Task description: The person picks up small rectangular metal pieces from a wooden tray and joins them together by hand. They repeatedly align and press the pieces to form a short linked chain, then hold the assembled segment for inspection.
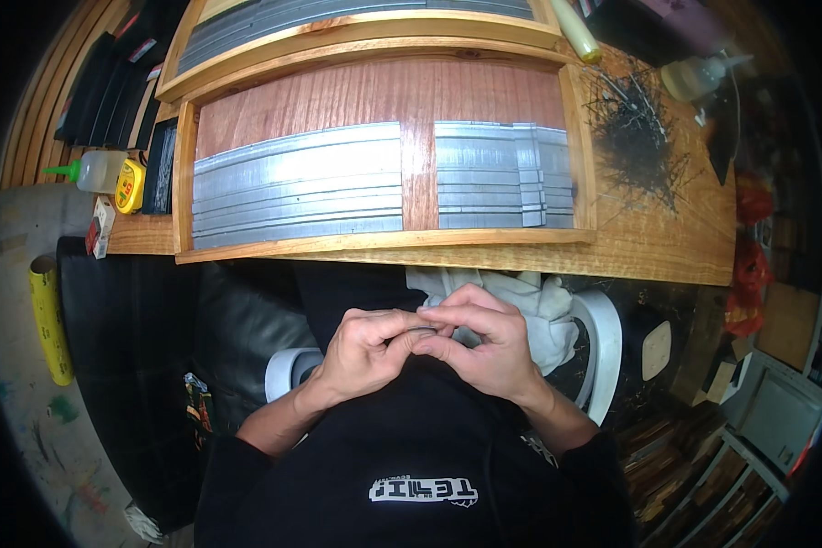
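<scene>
My left hand [370, 347] and my right hand [486, 340] meet in front of my chest, below the table's near edge. Fingers of both are pinched together around something small. Only a thin dark edge shows between the fingertips, so its kind is hidden. Beyond them, a shallow wooden tray [384, 241] rests on the table. Inside it lie two groups of flat, silvery metal strips [297, 183], parted by a bare reddish wood band. A few short pieces sit crosswise on the right group [502, 173].
Behind is a second wooden tray [356, 35] with grey strips. At right lie a heap of thin dark offcuts [635, 128] and a squeeze bottle [694, 78]. At left stand a green-tipped bottle [99, 171] and a yellow tape measure [130, 186]. White chair arms [603, 347] flank me.
</scene>
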A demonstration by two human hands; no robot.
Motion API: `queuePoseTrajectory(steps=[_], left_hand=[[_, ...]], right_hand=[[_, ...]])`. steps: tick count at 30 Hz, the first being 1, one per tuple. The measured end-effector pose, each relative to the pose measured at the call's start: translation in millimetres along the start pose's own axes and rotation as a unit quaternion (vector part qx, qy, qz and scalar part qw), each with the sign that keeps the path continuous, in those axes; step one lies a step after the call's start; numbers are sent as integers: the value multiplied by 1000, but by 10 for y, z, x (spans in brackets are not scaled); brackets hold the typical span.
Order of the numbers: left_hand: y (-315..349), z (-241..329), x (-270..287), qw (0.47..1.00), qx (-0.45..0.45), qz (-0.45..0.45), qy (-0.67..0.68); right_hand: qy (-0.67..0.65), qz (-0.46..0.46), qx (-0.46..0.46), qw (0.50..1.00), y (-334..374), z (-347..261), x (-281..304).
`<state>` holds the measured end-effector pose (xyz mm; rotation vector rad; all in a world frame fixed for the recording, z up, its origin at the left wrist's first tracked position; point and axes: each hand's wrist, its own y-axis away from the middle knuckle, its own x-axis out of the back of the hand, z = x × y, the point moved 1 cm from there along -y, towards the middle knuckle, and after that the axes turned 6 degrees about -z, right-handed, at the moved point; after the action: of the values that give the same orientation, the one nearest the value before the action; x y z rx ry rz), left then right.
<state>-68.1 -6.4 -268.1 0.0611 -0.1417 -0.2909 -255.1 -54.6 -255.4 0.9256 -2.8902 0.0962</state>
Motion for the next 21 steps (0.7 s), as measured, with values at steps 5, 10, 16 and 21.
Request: queuePoseTrajectory(steps=[5,10,16,21], left_hand=[[0,-14,10,1000,-15,15,-10],[-7,38,35,1000,-6,7,-19],[5,29,32,1000,-1,7,-22],[8,14,31,1000,0,7,-17]], right_hand=[[-16,16,13,1000,42,1,-4],[7,4,18,1000,44,15,25],[28,0,19,999,35,-10,33],[30,-2,19,999,26,-20,29]])
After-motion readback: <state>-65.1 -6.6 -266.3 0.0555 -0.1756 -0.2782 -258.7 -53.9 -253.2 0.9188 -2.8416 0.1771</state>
